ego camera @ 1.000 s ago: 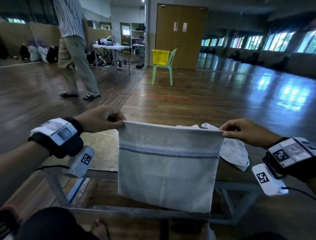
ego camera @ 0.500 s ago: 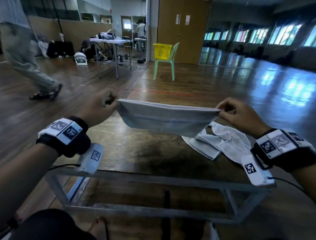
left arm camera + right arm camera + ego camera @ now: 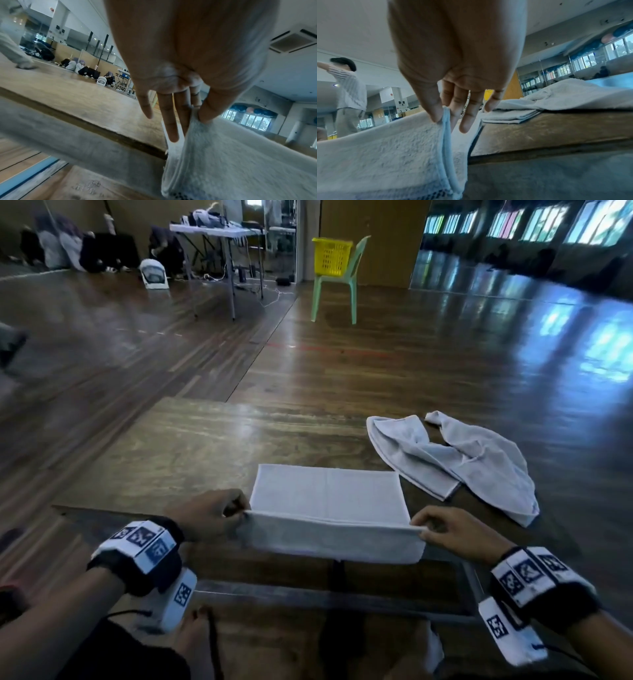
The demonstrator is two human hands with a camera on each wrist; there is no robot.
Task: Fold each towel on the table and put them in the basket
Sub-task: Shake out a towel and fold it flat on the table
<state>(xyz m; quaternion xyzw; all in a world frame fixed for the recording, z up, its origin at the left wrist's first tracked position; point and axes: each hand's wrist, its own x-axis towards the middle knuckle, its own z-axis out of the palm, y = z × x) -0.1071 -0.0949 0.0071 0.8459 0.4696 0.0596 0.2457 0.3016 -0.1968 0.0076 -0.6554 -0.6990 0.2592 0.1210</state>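
Note:
A pale grey towel lies half on the wooden table, its far part flat and its near part draped over the front edge. My left hand pinches the towel's left corner between thumb and fingers. My right hand pinches the right corner the same way. Between my two hands the doubled edge runs taut. Two more crumpled towels lie at the table's right side. A yellow basket stands on a green chair far across the floor.
The table's left half is bare wood. A white folding table with gear stands at the back left, and people sit on the floor by the wall. A standing person shows in the right wrist view. The floor is open, glossy wood.
The towel hung upright between my hands, swung out over the table, and now its far part lies flat there. Both hands came down to the front edge, still pinching the corners.

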